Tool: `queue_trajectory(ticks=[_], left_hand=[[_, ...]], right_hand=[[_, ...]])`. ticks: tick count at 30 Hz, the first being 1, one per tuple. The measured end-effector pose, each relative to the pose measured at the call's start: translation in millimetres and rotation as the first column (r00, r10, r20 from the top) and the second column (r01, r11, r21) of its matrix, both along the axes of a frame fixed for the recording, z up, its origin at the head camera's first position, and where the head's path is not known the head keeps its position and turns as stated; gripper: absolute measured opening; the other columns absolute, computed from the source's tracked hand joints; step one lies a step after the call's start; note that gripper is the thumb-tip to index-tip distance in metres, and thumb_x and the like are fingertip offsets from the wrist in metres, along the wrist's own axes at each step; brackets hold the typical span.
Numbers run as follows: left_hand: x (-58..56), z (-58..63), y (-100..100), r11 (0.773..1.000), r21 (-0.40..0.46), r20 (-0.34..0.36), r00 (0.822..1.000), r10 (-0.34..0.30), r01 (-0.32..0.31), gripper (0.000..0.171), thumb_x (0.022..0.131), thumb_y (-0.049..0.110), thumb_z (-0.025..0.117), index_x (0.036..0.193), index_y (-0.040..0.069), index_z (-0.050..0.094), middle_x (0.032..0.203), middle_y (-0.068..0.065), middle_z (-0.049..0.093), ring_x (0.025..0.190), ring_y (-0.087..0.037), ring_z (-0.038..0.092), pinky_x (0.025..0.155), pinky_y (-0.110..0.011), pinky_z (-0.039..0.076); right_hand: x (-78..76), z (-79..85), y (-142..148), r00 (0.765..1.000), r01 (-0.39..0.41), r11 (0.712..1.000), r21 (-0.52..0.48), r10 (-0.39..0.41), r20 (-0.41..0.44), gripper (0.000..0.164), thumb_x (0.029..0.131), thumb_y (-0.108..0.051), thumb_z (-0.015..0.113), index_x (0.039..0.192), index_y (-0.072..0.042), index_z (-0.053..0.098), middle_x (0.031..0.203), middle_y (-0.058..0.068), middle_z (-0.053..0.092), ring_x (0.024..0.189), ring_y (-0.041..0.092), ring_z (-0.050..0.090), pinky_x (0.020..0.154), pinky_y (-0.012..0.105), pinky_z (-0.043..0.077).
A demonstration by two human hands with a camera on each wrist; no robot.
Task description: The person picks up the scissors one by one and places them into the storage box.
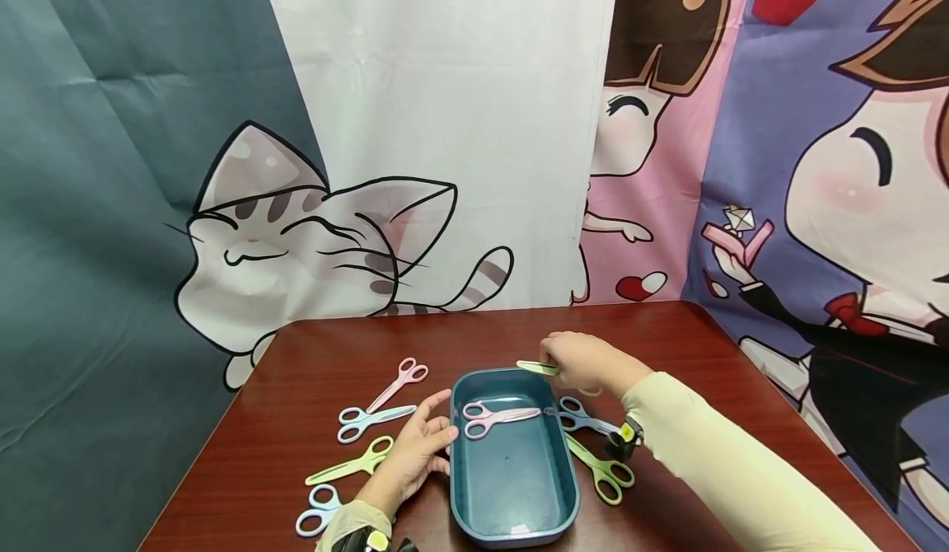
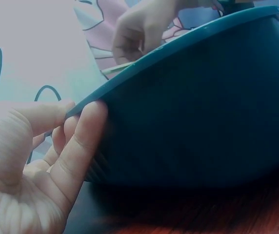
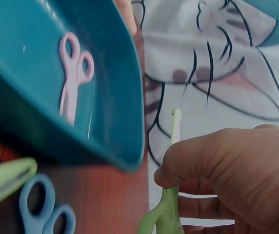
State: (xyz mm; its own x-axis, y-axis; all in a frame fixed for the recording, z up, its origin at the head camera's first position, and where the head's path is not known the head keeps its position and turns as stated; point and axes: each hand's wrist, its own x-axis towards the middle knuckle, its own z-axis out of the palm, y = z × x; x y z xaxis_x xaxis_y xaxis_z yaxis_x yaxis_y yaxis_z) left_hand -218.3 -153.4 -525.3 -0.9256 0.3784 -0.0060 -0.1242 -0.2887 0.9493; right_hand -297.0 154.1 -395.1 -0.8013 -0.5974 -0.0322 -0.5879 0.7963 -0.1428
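A dark teal plastic box (image 1: 511, 486) stands on the table, with pink scissors (image 1: 500, 417) lying inside it. At its left side my left hand (image 1: 415, 453) holds the rim, thumb tip at the edge and fingers against the outer wall. Over the box's far right corner, my right hand (image 1: 589, 362) pinches green scissors (image 3: 169, 209) around their middle. Their blade end points left in the head view, and the handle loops are mostly hidden behind the hand. Beneath the right forearm lie blue scissors (image 1: 582, 414) and another green pair (image 1: 604, 470), close to the box's right wall.
Left of the box, pink scissors (image 1: 400, 383), light blue scissors (image 1: 371, 422), green scissors (image 1: 356, 463) and another blue pair (image 1: 319, 511), partly hidden by the left sleeve, lie on the reddish-brown table (image 1: 252, 470). A printed cloth (image 1: 445, 123) hangs behind the table.
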Motion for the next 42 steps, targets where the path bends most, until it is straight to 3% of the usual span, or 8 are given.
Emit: queue_trajectory(ticks=[6, 10, 20, 30, 42], left_hand=[[-1.2, 2.6, 0, 1.0, -0.007, 0.002, 1.0, 0.002, -0.002, 0.068, 0.101, -0.004, 0.052, 0.157, 0.01, 0.019, 0.089, -0.002, 0.056, 0.063, -0.01, 0.058, 0.05, -0.025, 0.056], [-1.5, 4.3, 0, 1.0, -0.015, 0.006, 1.0, 0.012, -0.012, 0.069, 0.1, -0.003, 0.055, 0.157, 0.011, 0.02, 0.089, -0.002, 0.056, 0.063, -0.011, 0.057, 0.049, -0.024, 0.056], [-1.0, 2.5, 2, 1.0, -0.005, 0.016, 1.0, 0.001, -0.001, 0.069, 0.1, -0.002, 0.055, 0.157, 0.011, 0.019, 0.089, -0.003, 0.056, 0.064, -0.011, 0.057, 0.049, -0.025, 0.056], [-0.8, 3.3, 1, 1.0, -0.011, 0.023, 1.0, 0.003, -0.003, 0.069, 0.1, -0.003, 0.055, 0.157, 0.011, 0.019, 0.089, -0.003, 0.056, 0.065, -0.011, 0.056, 0.049, -0.024, 0.055], [0.5, 1.6, 1, 1.0, -0.018, 0.019, 1.0, 0.006, -0.005, 0.068, 0.1, -0.004, 0.053, 0.157, 0.01, 0.019, 0.09, -0.003, 0.056, 0.064, -0.011, 0.057, 0.049, -0.024, 0.056]], right_hand=[[8.9, 10.5, -30, 0.999, -0.05, 0.999, 0.008, 0.05, 0.001, 0.022, 0.08, -0.005, 0.078, 0.093, -0.016, 0.064, 0.087, -0.004, 0.054, 0.079, 0.014, 0.052, 0.071, 0.031, 0.052], [13.8, 9.3, -48, 0.996, -0.086, 0.996, 0.025, 0.087, -0.035, 0.021, 0.08, -0.009, 0.08, 0.094, -0.017, 0.066, 0.088, -0.006, 0.055, 0.079, 0.013, 0.053, 0.073, 0.031, 0.053], [30.0, -9.2, -77, 0.988, -0.155, 0.984, 0.085, 0.156, -0.008, 0.025, 0.077, -0.013, 0.084, 0.097, -0.019, 0.07, 0.088, -0.007, 0.059, 0.073, 0.009, 0.053, 0.069, 0.027, 0.054], [39.2, -37.3, -93, 0.967, -0.255, 0.952, 0.168, 0.25, 0.051, 0.025, 0.077, -0.012, 0.084, 0.091, -0.022, 0.066, 0.077, -0.01, 0.051, 0.066, 0.008, 0.048, 0.056, 0.023, 0.042], [43.3, -56.2, -97, 0.968, -0.249, 0.943, 0.222, 0.241, 0.063, 0.026, 0.076, -0.012, 0.085, 0.084, -0.024, 0.063, 0.071, -0.012, 0.049, 0.062, 0.008, 0.047, 0.055, 0.024, 0.04]])
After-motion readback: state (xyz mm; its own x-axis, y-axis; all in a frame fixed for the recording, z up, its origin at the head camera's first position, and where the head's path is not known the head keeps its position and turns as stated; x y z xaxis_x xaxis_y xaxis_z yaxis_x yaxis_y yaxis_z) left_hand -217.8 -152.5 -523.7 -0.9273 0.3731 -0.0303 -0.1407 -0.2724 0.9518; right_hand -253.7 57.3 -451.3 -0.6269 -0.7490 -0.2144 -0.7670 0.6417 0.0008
